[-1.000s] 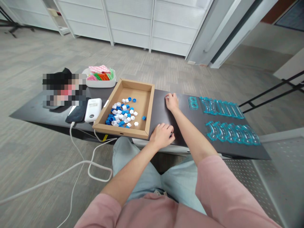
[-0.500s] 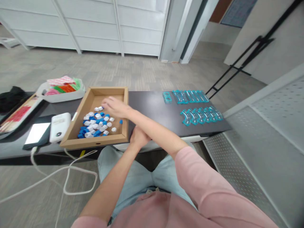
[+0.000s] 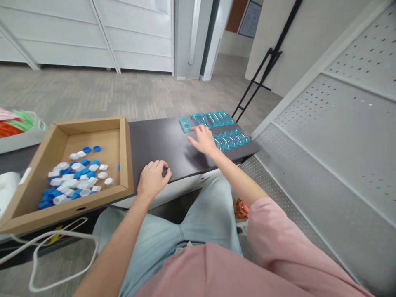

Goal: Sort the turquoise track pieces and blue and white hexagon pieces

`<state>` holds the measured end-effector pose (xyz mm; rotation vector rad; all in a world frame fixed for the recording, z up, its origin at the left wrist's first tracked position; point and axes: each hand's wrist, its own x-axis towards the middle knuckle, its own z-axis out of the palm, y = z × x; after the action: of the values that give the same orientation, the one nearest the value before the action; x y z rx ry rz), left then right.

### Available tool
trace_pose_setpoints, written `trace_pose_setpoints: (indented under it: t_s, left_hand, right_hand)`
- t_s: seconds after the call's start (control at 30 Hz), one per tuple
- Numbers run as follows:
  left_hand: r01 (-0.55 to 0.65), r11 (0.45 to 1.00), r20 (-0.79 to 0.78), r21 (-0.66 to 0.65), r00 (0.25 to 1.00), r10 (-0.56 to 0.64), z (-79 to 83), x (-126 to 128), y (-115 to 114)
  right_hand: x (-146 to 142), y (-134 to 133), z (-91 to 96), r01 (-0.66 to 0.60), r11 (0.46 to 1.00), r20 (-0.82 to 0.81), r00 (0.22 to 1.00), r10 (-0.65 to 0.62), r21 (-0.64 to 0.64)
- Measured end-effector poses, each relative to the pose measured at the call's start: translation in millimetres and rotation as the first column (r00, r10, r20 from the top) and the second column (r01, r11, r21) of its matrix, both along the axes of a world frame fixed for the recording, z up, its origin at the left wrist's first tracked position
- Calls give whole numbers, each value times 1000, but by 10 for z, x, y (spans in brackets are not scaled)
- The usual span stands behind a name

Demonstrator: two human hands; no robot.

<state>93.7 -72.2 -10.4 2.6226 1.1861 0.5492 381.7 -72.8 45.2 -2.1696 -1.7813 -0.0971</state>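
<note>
My right hand reaches out over the dark table, fingers spread, beside two rows of clear teal curved pieces; I see nothing in it. My left hand rests at the table's near edge with fingers curled, just right of a cardboard tray. The tray holds several small blue and white hexagonal pieces.
A white bin of coloured packets stands at the far left. A white device and a white cable lie left of the tray. A perforated grey panel and black stand legs are on the right.
My right hand has gone from over the tray's pieces across to the teal pieces on the right. The camera has swung right. My left hand has stayed at the table's edge.
</note>
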Motion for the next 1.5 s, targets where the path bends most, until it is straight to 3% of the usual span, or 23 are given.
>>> trace_pose_setpoints:
  t_s: [0.1, 0.17, 0.23, 0.5, 0.73, 0.93, 1.23, 1.5]
  left_hand:
    - [3, 1000, -2, 19, 1000, -3, -18, -3, 0]
    - [-1, 1000, -5, 27, 1000, 1, -18, -1, -4]
    - [-8, 1000, -14, 29, 1000, 8, -11, 2, -10]
    - [-30, 1000, -53, 6, 998, 30, 51, 10, -43]
    - [-29, 999, -58, -18, 998, 28, 78, 19, -50]
    - [-42, 999, -36, -29, 999, 40, 67, 27, -60]
    - [-36, 999, -29, -33, 999, 35, 42, 34, -52]
    - [-29, 999, -17, -14, 999, 29, 8, 37, -43]
  right_hand:
    - [503, -314, -88, 311, 944, 76, 950, -304, -114]
    - [664, -447, -168, 404, 895, 80, 915, -396, -187]
    - [708, -516, -250, 419, 879, 47, 906, -420, -228]
    - [402, -461, -399, 205, 959, -63, 973, -221, -196]
    - [162, -333, -369, 87, 972, -94, 990, -110, -220]
    - [-66, -246, -394, 12, 987, -116, 993, -31, -159]
    - [-353, -90, -454, 0, 1000, -212, 977, 1, 6]
    - [-455, 233, -511, 9, 988, -368, 928, 49, 153]
